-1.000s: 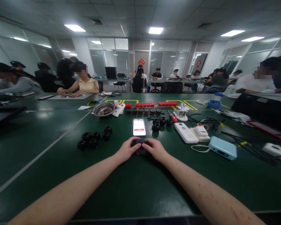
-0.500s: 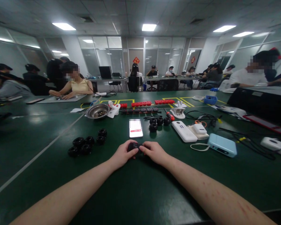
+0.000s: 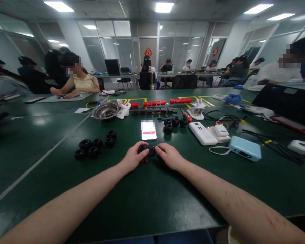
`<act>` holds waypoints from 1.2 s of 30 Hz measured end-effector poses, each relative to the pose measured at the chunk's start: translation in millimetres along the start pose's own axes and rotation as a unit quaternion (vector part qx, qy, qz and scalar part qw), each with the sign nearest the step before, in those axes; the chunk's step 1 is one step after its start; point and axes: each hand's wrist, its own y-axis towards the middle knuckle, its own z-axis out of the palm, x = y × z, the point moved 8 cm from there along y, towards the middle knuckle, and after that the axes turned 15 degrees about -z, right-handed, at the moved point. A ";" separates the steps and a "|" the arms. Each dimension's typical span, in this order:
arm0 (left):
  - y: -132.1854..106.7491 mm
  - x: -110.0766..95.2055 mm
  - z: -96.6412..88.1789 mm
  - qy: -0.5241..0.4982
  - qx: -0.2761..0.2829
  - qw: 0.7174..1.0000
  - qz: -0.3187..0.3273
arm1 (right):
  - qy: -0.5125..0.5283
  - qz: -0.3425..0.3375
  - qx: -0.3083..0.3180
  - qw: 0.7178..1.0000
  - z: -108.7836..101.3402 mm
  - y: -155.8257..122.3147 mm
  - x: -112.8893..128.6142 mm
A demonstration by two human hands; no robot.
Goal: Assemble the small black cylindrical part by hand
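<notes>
A small black wheel [image 3: 147, 149] sat just above the centre of the frame, on the green table [image 3: 147, 200], pinched between both hands: the left hand [image 3: 133, 158] curled its fingers against the wheel's left side and the right hand [image 3: 169, 156] pressed its fingertips on the right side, so the fingers of each were clamped on it. Both bare forearms ran in from the lower corners of the frame and met at that spot. Just beyond the wheel lay a smartphone [image 3: 148, 130] with its screen lit, face up. To the left of centre a cluster of loose black wheels [image 3: 94, 147] rested on the table, well apart from the hands. Right of the phone sat a second, smaller group of black wheels [image 3: 174, 123], and beside them a white power bank [image 3: 202, 133], a small white charger [image 3: 220, 130] and, farther right, a light blue power bank [image 3: 244, 147] with a white cord looped near it. Farther back, left of centre, stood a metal bowl [image 3: 105, 110], with a row of red blocks [image 3: 154, 103] and a row of dark blocks [image 3: 154, 110] behind the phone, and a red-handled screwdriver [image 3: 186, 116] near them. At the upper left a person in a yellow top [image 3: 80, 83] sat at the table's far side, and more people worked at tables along the back.
</notes>
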 end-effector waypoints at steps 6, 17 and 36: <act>2.7 0.9 2.8 0.018 0.031 0.999 -0.012 | 0.016 -0.025 -0.003 1.000 -3.7 2.6 1.6; 0.0 -1.4 -5.3 0.009 -0.023 0.999 0.022 | 0.002 -0.031 0.018 0.999 2.8 -0.5 8.7; 0.8 -2.3 -4.2 0.037 -0.005 0.999 0.035 | -0.009 -0.035 0.018 0.999 -0.8 2.3 2.8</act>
